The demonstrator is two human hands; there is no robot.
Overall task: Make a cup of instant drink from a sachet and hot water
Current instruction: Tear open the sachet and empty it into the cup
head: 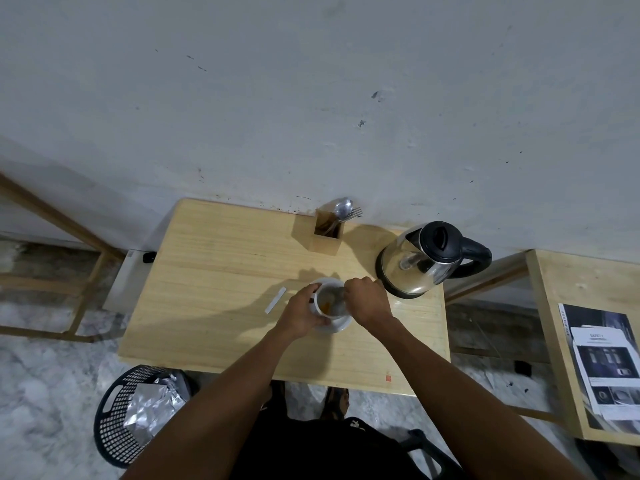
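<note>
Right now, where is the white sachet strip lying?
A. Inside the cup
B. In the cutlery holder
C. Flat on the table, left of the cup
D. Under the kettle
C: the white sachet strip lies flat on the wooden table, just left of the cup that the left hand steadies.

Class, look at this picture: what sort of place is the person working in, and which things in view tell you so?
Probably a makeshift drinks corner in a plain room, not a fitted kitchen. A small wooden table against a bare wall holds an electric kettle and a wooden cutlery holder; a black waste basket stands on the floor beside it.
</note>
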